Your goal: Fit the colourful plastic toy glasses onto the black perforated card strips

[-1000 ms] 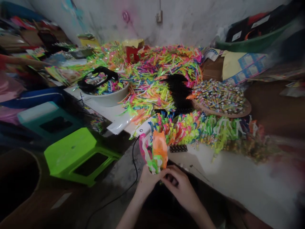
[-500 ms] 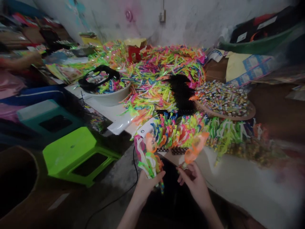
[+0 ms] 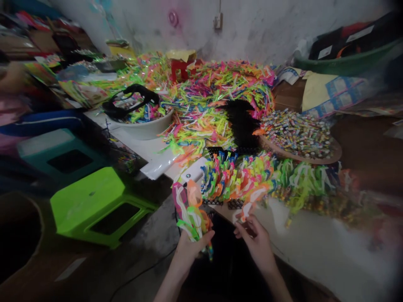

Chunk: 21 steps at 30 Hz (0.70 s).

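My left hand is closed round a bunch of coloured plastic pieces in pink, white, orange and green. Their looped upper ends fan out above the thumb, and thin striped ends poke out below. Between the fingertips of my right hand, an orange-and-white plastic piece is pinched, tilted up and to the right. What its lower end looks like is hidden by the fingers. Just beyond both hands, rows of similar pieces stand packed together by a black mesh rack.
A white tub with a black strap-like thing stands left of the large colourful heap. At right, a shallow basin holds small patterned cylinders. A green stool stands at lower left. Another person's leg shows at far left.
The orange piece in my right hand has turned, now showing a narrower orange-and-white side. My left hand keeps its bunch and sits slightly lower and further left. The view has shifted slightly.
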{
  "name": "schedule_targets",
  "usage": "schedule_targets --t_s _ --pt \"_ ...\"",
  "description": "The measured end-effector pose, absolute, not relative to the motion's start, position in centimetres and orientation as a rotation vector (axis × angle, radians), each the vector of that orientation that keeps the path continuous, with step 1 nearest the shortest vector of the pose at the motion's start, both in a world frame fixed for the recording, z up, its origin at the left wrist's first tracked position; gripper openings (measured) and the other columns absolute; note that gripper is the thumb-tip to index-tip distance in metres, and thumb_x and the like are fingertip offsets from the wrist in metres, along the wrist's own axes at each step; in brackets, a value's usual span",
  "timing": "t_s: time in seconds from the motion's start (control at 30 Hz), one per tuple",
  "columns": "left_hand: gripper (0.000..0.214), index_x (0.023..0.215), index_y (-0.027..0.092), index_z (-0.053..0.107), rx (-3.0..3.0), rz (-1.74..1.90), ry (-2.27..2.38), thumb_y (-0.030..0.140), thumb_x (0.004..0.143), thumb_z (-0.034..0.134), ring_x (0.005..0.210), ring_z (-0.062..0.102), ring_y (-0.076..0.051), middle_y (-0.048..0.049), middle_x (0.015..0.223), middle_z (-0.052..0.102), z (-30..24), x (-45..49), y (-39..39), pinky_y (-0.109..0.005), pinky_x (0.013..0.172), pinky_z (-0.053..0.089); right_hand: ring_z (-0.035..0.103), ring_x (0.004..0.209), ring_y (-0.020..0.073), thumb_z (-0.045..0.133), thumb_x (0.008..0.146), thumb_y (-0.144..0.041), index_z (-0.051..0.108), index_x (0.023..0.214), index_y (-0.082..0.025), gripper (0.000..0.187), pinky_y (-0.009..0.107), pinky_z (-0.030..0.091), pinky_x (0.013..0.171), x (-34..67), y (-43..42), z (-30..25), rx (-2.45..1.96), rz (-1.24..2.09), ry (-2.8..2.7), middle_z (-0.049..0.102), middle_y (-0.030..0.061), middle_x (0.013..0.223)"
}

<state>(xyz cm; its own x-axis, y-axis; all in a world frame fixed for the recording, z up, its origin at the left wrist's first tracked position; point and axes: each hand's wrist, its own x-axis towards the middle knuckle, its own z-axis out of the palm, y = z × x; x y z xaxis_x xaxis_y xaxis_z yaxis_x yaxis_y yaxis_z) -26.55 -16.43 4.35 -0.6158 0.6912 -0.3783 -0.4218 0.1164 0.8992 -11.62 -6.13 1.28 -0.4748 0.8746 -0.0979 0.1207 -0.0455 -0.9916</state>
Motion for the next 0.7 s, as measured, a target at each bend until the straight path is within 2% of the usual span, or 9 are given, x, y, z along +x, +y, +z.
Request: schedule_targets --t_s 0.1,0.2,0.27,0.33,0.43,0.57,0.7 --pt "0.033 0.078 0.015 0.062 0.256 1.633 1.534 0.024 0.05 0.078 0.067 0.058 -0.015 -0.0022 0.072 0.064 4.4 -26.6 -16.2 -0.024 0.061 0.047 0.06 0.056 0.014 0.065 0.072 -0.043 0.054 0.085 -0.018 0.03 0.027 0.054 0.054 -12.4 -5.4 0.5 -1.107 1.5 -1.571 0.062 0.0023 0.075" --pt "0.032 0.075 0.015 0.061 0.263 1.623 1.515 0.026 0.05 0.078 0.059 0.056 -0.013 -0.0004 0.068 0.063 4.2 -26.6 -15.9 -0.022 0.054 0.045 0.066 0.074 0.0196 0.064 0.072 -0.046 0.055 0.092 -0.018 0.035 0.031 0.056 0.065 -13.0 -4.6 -0.7 -1.082 1.565 -1.531 0.065 0.0071 0.093" --pt "0.033 0.074 0.015 0.061 0.254 1.619 1.519 0.026 0.049 0.079 0.058 0.055 -0.013 -0.0003 0.066 0.062 4.0 -26.8 -15.8 -0.022 0.053 0.045 0.066 0.08 0.0225 0.06 0.074 -0.048 0.057 0.095 -0.017 0.037 0.035 0.055 0.073 -13.2 -4.2 -1.7 -1.11 1.626 -1.547 0.067 0.0092 0.097" --pt "0.033 0.073 0.015 0.061 0.26 1.63 1.512 0.026 0.048 0.08 0.059 0.055 -0.013 -0.0001 0.067 0.062 4.0 -26.9 -15.7 -0.022 0.053 0.045 0.067 0.075 0.024 0.057 0.075 -0.051 0.06 0.092 -0.015 0.04 0.036 0.054 0.073 -13.3 -3.7 -2.5 -1.2 1.596 -1.596 0.069 0.0099 0.089" --pt "0.031 0.074 0.015 0.061 0.271 1.661 1.5 0.025 0.05 0.079 0.06 0.055 -0.012 0.0008 0.068 0.061 4.1 -27.2 -15.8 -0.021 0.054 0.045 0.066 0.069 0.0247 0.056 0.074 -0.054 0.064 0.085 -0.014 0.042 0.037 0.052 0.072 -13.5 -3.1 -3.4 -1.305 1.359 -1.743 0.07 0.0097 0.077" --pt "0.034 0.078 0.016 0.06 0.23 1.647 1.502 0.025 0.051 0.079 0.058 0.054 -0.011 0.0013 0.07 0.062 4.0 -27.4 -15.8 -0.022 0.053 0.045 0.066 0.074 0.0241 0.05 0.078 -0.053 0.064 0.085 -0.015 0.041 0.036 0.05 0.075 -13.7 -2.7 -3.6 -1.3 1.12 -1.917 0.07 0.0099 0.077" --pt "0.037 0.078 0.015 0.062 0.164 1.654 1.543 0.026 0.048 0.08 0.064 0.058 -0.014 -0.0006 0.071 0.065 3.5 -27.6 -15.8 -0.023 0.059 0.047 0.065 0.07 0.0231 0.044 0.082 -0.05 0.062 0.085 -0.016 0.039 0.033 0.051 0.068 -13.8 -2.8 -3.2 -1.268 1.024 -1.994 0.069 0.0106 0.075"
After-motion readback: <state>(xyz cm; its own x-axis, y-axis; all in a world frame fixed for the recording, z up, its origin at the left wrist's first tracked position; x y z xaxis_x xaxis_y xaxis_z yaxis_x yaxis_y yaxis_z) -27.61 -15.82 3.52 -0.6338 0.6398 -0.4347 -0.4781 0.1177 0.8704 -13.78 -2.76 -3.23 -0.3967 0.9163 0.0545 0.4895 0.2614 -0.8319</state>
